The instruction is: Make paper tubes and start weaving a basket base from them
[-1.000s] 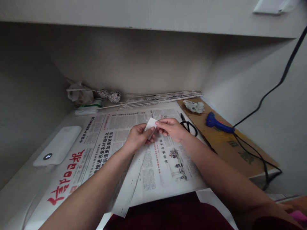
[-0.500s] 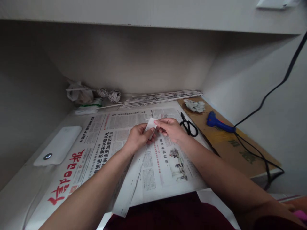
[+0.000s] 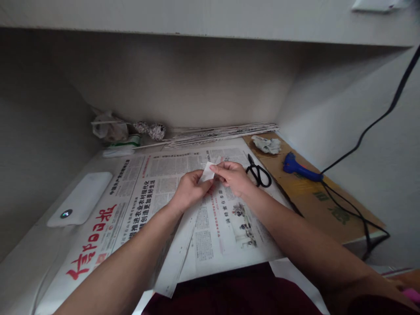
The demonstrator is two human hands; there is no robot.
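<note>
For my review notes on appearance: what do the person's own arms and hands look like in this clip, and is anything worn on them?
Both forearms are bare as far as the view shows, with no sleeve in sight. The left hand and right hand wear no gloves, and no ring, watch or bracelet shows on either. Nails look short and unpainted, though they are small in the picture. No markings are visible.

place: home craft nook | tabletop [image 3: 26, 262] under a shelf | newspaper [image 3: 138, 197] spread as cover | glue gun [image 3: 297, 168], scissors [image 3: 259, 173], rolled paper sticks [image 3: 219, 131] along back edge
</note>
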